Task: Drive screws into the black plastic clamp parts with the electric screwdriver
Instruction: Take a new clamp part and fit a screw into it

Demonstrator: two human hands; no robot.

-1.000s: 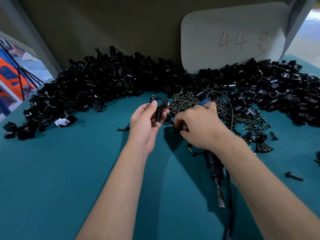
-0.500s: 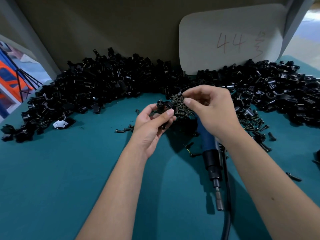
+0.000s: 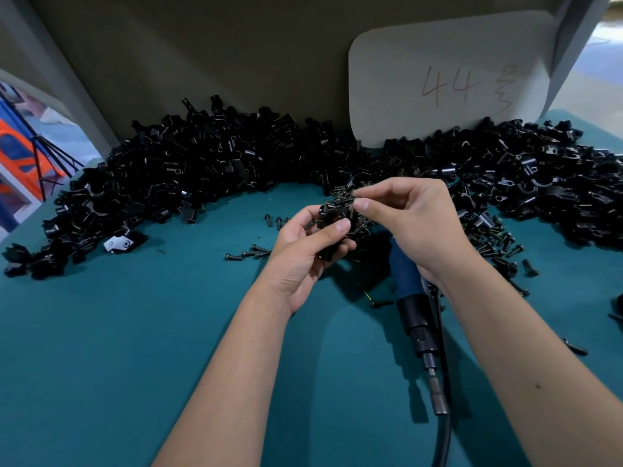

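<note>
My left hand grips a black plastic clamp part above the teal table, thumb across its front. My right hand pinches a small dark screw between thumb and forefinger right at the clamp's top right corner. The electric screwdriver, blue grip and black nose, hangs under my right palm with its bit pointing toward me; its black cable runs down out of view. Loose screws lie scattered behind my hands.
A long heap of black clamp parts curves along the back of the teal table, continuing on the right. A white card marked 44 leans on the back wall. A few screws lie left of my hands.
My right hand rose from the table beside the screw pile and brought a screw to the clamp. My left hand stayed in place, turning the clamp slightly.
</note>
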